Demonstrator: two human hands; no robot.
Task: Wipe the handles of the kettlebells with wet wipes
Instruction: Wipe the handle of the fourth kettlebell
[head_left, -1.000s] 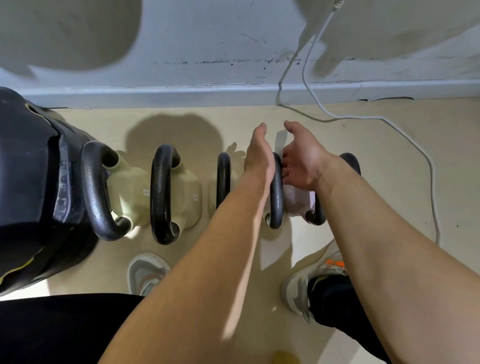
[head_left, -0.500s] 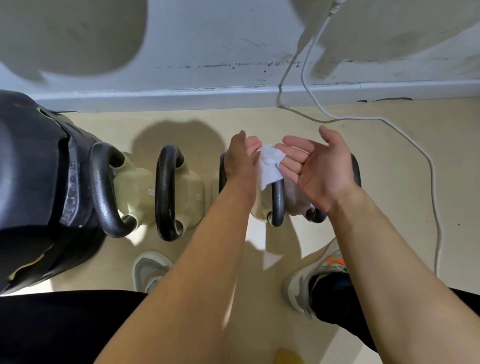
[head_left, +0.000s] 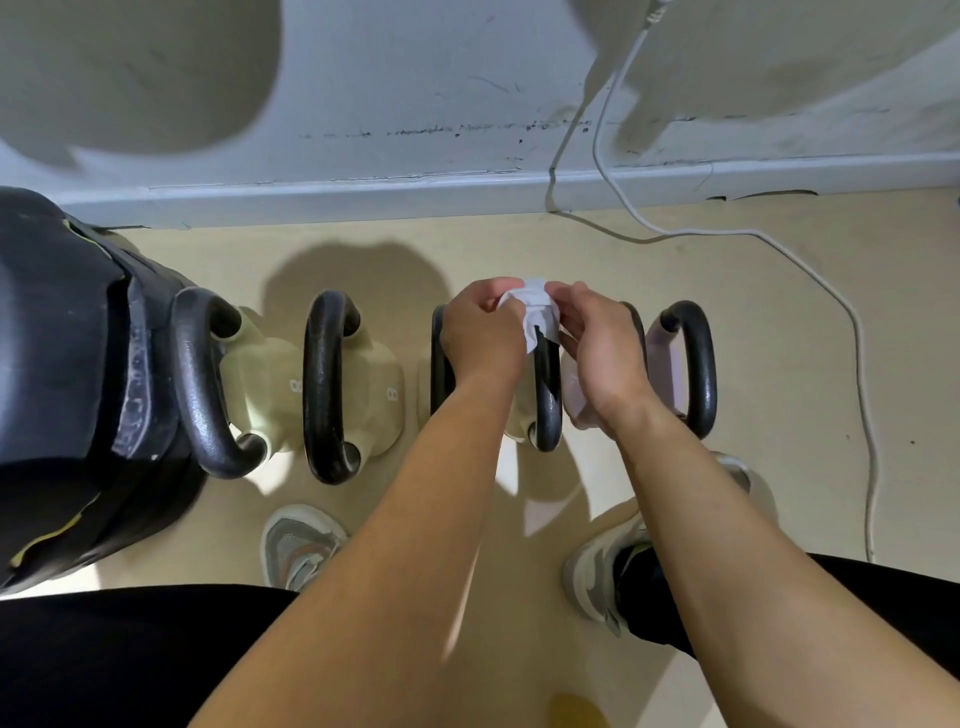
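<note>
Head | left hand (head_left: 480, 338), right hand (head_left: 602, 358) pinch wet wipe (head_left: 533, 304) | handle (head_left: 546, 397) axis toward wall (head_left: 415, 78)

Fairly bright, even indoor light falls from above and behind the person. It throws a soft rounded shadow on the floor (head_left: 779, 364) near the skirting board (head_left: 363, 195) and two large, blurry-edged shadows on the wall (head_left: 415, 78). Pale bright patches lie on the floor just ahead of the shoes (head_left: 301, 540). The black kettlebell handles (head_left: 324, 384) carry dull highlights, without hard glare. The white wipe (head_left: 535, 306) shows little detail. The wide lens bows the skirting board and stretches everything along the lower edge. The middle is sharp and the corners are softer.
</note>
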